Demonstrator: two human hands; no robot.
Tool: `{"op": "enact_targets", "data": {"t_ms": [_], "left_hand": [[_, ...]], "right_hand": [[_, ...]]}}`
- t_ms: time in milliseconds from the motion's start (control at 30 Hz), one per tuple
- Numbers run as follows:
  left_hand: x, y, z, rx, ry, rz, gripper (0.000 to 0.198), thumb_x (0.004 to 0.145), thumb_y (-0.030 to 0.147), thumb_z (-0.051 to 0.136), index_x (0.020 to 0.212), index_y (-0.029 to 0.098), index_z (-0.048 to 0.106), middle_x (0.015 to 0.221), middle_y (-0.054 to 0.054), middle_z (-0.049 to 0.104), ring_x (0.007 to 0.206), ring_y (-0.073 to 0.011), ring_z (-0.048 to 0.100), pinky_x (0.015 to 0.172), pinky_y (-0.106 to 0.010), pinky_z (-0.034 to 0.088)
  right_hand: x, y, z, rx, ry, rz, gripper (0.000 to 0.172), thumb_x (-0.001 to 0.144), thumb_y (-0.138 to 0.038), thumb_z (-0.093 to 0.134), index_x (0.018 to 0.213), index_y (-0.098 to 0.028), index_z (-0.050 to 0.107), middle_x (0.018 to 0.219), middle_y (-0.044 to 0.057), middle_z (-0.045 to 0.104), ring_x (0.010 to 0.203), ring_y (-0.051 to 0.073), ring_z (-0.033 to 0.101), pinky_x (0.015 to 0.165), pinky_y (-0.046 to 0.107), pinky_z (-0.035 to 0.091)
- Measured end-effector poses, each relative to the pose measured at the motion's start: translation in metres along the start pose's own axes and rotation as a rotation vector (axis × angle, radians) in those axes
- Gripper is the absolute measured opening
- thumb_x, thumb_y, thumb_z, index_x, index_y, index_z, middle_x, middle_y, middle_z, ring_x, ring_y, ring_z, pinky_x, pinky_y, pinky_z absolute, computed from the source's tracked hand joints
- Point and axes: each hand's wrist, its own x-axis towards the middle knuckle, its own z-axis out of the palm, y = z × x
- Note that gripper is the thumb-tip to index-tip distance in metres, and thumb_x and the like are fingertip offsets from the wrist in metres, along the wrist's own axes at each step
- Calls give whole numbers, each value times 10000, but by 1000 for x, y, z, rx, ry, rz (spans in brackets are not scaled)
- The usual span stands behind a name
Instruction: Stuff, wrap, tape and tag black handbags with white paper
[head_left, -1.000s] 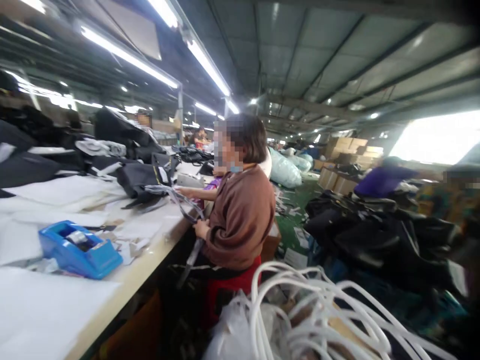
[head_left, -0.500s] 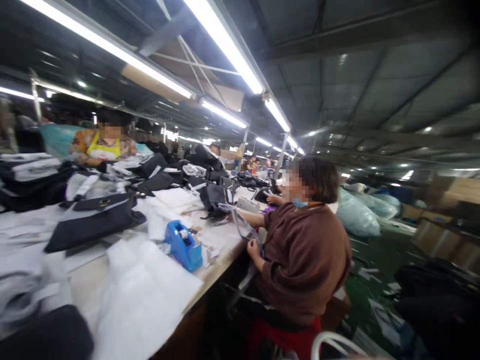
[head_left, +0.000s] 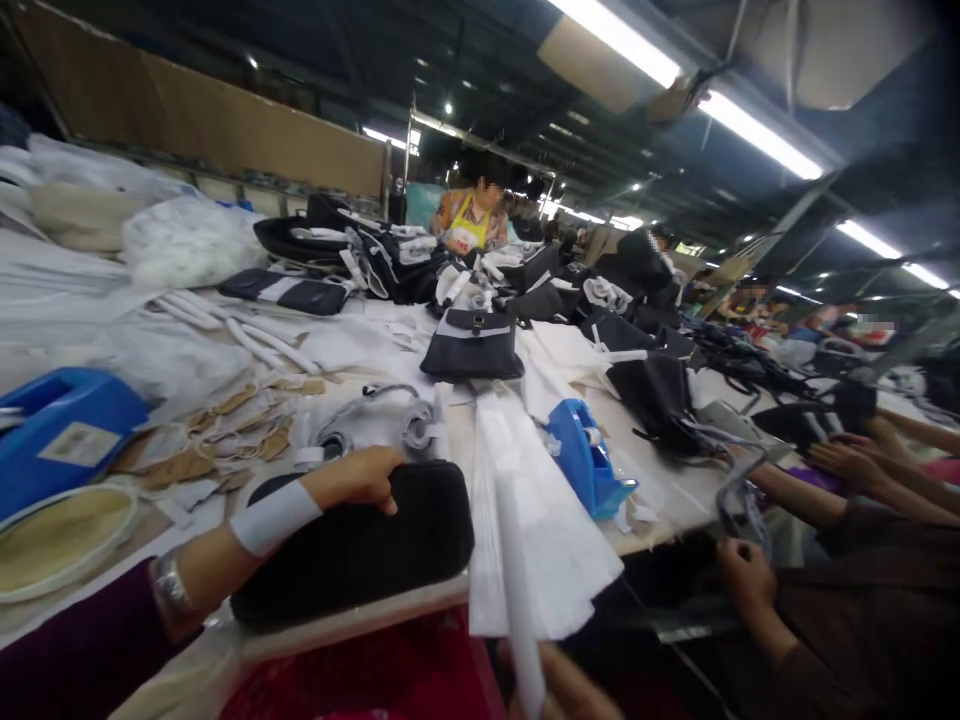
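My left hand [head_left: 367, 478] rests on a black rounded bag [head_left: 375, 545] at the table's near edge; its fingers look curled, and whether they grip the bag is hidden. A white band wraps the wrist. At the bottom edge, my right hand [head_left: 566, 685] is closed around a long white roll [head_left: 517, 590], which stands nearly upright. Behind the roll lie white sheets [head_left: 551, 540]. Beyond the black bag sits a grey strap [head_left: 375, 415] with coiled ends.
Blue tape dispensers stand right of centre [head_left: 589, 455] and at left [head_left: 67, 435]. Beside the left one is a round tub [head_left: 64, 540]. A black handbag [head_left: 474, 345] sits mid-table. At right, a co-worker's hands [head_left: 750, 575] hold a grey strap.
The view has swung left and down to the near table. My left hand on the black bag and my right hand with the white roll have come into view.
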Motion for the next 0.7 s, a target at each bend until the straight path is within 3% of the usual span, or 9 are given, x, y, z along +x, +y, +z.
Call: {"op": "enact_targets", "data": {"t_ms": [100,233,300,400,600,700], "left_hand": [[-3,3,-1,12,11,1,381,612,214,751,979,157,666,1049,-103,710,980,-282,650,773,-319,473],[-11,3,1,11,26,26,361,634,203,738,978,137,649,1067,-124,691,1002,-293,635,806,-345,466],[-13,2,4,24,45,26,362,653,212,732,995,142,636,1064,-120,687,1008,-306,630,817,-371,470],[-14,0,9,40,77,20,349,685,233,728,1005,145,622,1053,-114,675,1023,-320,612,846,-408,470],[-15,-2,14,11,117,67,379,657,177,737,1007,142,596,1204,-112,554,1074,-291,540,898,-414,469],[-15,-1,15,6,158,88,388,648,174,740,1009,140,605,1258,-109,514,1140,-298,475,941,-418,457]], "right_hand": [[46,0,-8,-71,58,91,497,833,-569,487,1244,-318,612,784,49,654,604,201,613,451,291,469],[117,-5,-32,-374,151,78,482,877,-510,466,1192,-197,653,994,104,669,887,248,621,818,391,498],[145,-8,-39,-501,75,31,432,884,-472,468,1158,-206,671,1058,99,663,989,270,598,922,426,441],[171,-12,-42,-567,-78,32,405,891,-433,471,1166,-214,673,1030,90,671,954,270,606,909,431,434],[201,-15,-39,-398,-295,54,338,865,-387,555,1117,-218,704,1113,75,687,1048,277,601,966,407,415],[218,-21,-18,-299,-404,13,328,849,-378,584,1091,-196,711,1099,76,695,1025,263,612,934,374,433]]}}
